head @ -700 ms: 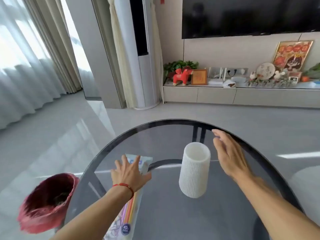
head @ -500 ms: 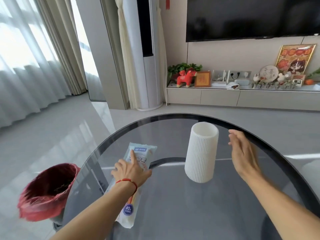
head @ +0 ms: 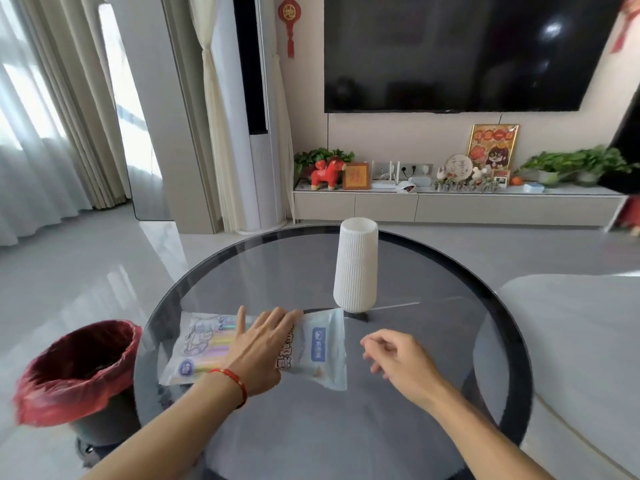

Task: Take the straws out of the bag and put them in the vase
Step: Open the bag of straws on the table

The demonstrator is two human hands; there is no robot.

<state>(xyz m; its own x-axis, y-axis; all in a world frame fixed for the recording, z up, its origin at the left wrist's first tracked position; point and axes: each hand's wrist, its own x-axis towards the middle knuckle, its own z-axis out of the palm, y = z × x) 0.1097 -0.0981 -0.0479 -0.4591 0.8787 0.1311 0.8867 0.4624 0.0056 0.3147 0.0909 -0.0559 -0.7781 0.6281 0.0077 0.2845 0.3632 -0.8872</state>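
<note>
- Bag of straws (head: 254, 348): lies flat and crosswise on the round glass table (head: 433, 393), near the left front edge. Pastel straws (head: 214, 344) show through the clear left part; all remain inside.
- Left hand (head: 258, 355): palm down on the middle of the bag, fingers spread flat across it, pressing rather than gripping. A red cord bracelet (head: 235, 381) circles the wrist.
- Right hand (head: 394, 358): above the table just right of the bag's printed end, fingers loosely curled, holding nothing; contact with the bag is not visible.
- Vase (head: 356, 265): white, ribbed, upright, beyond the bag, its base just beside the bag's far right corner. Whether they touch cannot be told.
- Red-lined waste bin (head: 74, 372): on the floor left of the table.
</note>
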